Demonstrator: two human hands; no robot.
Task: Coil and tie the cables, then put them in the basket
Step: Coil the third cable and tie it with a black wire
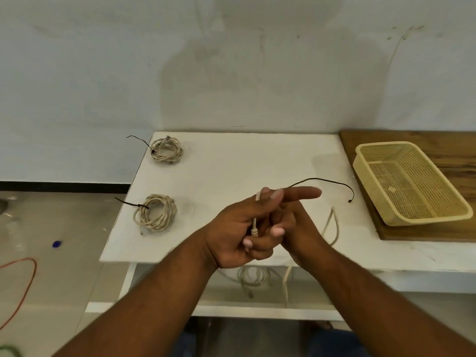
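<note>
Two beige cable coils, each bound with a black tie, lie on the white table [231, 163]: one coil [167, 149] at the far left corner, the other coil [155, 212] nearer the front left. My left hand [239, 228] grips a loose beige cable [254, 226] near its plug end, index finger stretched right. My right hand [296, 228] is pressed against it from the right, fingers curled around the same cable. A black tie [332, 181] arcs out from my fingers toward the right. The cable's slack [334, 228] trails off the table's front edge. The yellow mesh basket [371, 161] sits empty at right.
The basket rests on a brown wooden board [438, 148] at the table's right end. More beige cable [253, 276] hangs on the shelf below the table front. An orange cord [28, 279] and a small blue object [56, 244] lie on the floor at left.
</note>
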